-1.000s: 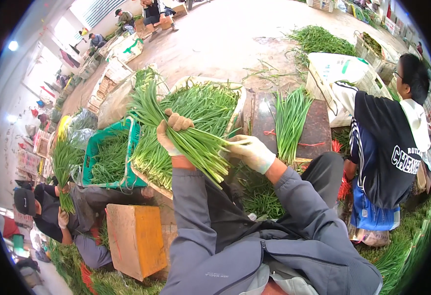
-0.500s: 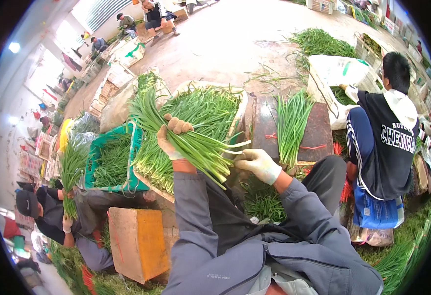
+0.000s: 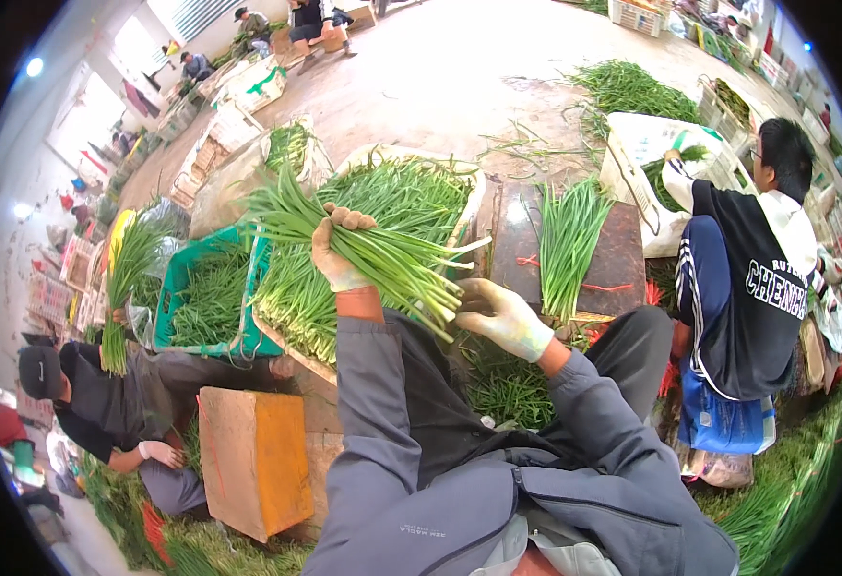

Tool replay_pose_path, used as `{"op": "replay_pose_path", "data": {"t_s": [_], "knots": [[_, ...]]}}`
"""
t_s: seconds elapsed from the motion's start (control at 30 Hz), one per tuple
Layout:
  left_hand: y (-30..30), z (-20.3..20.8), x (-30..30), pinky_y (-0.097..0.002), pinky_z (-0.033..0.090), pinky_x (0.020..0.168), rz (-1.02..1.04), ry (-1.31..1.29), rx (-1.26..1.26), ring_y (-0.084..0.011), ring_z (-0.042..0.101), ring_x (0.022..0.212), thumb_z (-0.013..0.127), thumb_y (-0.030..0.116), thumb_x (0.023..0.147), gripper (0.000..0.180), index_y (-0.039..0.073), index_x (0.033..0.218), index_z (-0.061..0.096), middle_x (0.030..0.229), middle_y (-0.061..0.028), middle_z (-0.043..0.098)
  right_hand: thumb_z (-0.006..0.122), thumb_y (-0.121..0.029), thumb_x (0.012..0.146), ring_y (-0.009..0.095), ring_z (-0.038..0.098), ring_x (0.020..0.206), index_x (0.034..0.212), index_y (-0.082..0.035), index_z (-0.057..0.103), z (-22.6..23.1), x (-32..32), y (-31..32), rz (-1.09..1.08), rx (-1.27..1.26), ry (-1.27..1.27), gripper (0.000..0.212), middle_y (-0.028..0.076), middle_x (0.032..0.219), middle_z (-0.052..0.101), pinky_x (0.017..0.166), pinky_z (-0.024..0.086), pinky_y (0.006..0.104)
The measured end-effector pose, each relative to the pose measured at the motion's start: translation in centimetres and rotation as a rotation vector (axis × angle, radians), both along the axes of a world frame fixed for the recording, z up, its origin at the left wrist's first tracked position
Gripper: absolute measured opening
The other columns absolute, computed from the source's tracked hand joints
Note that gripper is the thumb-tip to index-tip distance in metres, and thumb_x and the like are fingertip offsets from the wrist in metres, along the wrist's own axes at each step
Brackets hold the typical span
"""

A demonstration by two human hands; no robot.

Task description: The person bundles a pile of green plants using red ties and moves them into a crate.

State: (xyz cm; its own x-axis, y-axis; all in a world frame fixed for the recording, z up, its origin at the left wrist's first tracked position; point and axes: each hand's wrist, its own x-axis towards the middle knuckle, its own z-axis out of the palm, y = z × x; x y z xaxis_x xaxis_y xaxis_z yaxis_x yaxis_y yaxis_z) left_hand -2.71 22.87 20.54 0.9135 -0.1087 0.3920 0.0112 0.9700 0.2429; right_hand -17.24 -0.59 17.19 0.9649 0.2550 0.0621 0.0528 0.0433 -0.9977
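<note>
My gloved left hand (image 3: 342,252) is closed around a bunch of long green chive-like stalks (image 3: 397,259), held at a slant above my lap: leaf tips up and to the left, paler cut ends down and to the right. Two whitish ends stick out past the rest on the right. My gloved right hand (image 3: 507,321) sits just beside the cut ends, fingers bent, a narrow gap between thumb and fingers, gripping nothing that I can see; whether a fingertip touches a stalk, I cannot tell. Behind the bunch is a cream crate (image 3: 480,197) full of similar stalks; left of that, a green crate (image 3: 161,317) holding more greens. To the right, a second bunch (image 3: 570,252) lies on a dark board (image 3: 624,240), a red tie (image 3: 609,285) beneath it. A box with an orange side (image 3: 282,451) stands near my left sleeve. One co-worker (image 3: 752,298) sits at my right.
</note>
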Motion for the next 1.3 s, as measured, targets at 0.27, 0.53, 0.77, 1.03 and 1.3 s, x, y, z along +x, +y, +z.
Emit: {"op": "replay_pose_path", "data": {"t_s": [0.27, 0.53, 0.77, 1.03, 1.3], "knots": [[0.6, -0.6, 0.1, -0.0380, 0.048, 0.087, 0.257, 0.092, 0.141, -0.0156, 0.060, 0.087, 0.063, 0.012, 0.092, 0.019, 0.011, 0.110, 0.057, 0.095, 0.0004, 0.064, 0.061, -0.009, 0.088, 0.009, 0.058, 0.093, 0.115, 0.002, 0.059, 1.0, 1.5, 0.8, 0.029, 0.174, 0.084, 0.029, 0.004, 0.104, 0.065, 0.082, 0.047, 0.0257], [-0.4, -0.3, 0.1, -0.0420, 0.049, 0.089, 0.315, 0.093, 0.167, -0.0204, 0.060, 0.089, 0.067, 0.004, 0.088, 0.031, 0.010, 0.115, 0.053, 0.097, -0.0038, 0.063, 0.061, -0.009, 0.091, 0.019, 0.059, 0.116, 0.138, 0.003, 0.046, 0.8, 3.1, 1.8, 0.031, 0.745, 0.341, 0.051, 0.010, 0.131, 0.058, 0.100, 0.045, 0.0320], [0.5, -0.3, -0.2, -0.0398, 0.048, 0.084, 0.297, 0.071, 0.107, -0.0172, 0.058, 0.086, 0.063, 0.007, 0.092, 0.022, 0.012, 0.111, 0.055, 0.096, -0.0009, 0.062, 0.063, -0.013, 0.092, 0.020, 0.065, 0.100, 0.117, 0.004, 0.059, -1.9, 2.6, 1.5, -0.066, 0.702, 0.448, 0.030, 0.012, 0.111, 0.066, 0.089, 0.052, 0.0329], [0.3, -0.1, 0.0, -0.0389, 0.048, 0.082, 0.360, 0.089, 0.146, -0.0169, 0.057, 0.082, 0.061, 0.013, 0.093, 0.014, 0.012, 0.107, 0.057, 0.091, -0.0002, 0.063, 0.072, -0.007, 0.080, 0.021, 0.057, 0.115, 0.131, 0.000, 0.049, -3.1, 0.7, -1.7, -0.108, 0.098, 0.062, 0.057, 0.011, 0.123, 0.058, 0.099, 0.047, 0.0362], [-1.1, -1.1, 1.5, -0.0429, 0.053, 0.079, 0.348, 0.449, 0.273, -0.0232, 0.063, 0.081, 0.062, 0.023, 0.092, 0.014, 0.010, 0.088, 0.063, 0.086, -0.0042, 0.065, 0.064, -0.022, 0.087, 0.043, 0.062, 0.091, 0.110, -0.002, 0.058, -1.5, 4.0, 1.6, -0.308, -0.641, -0.287, 0.030, 0.024, 0.092, 0.065, 0.080, 0.051, 0.0465]]}}
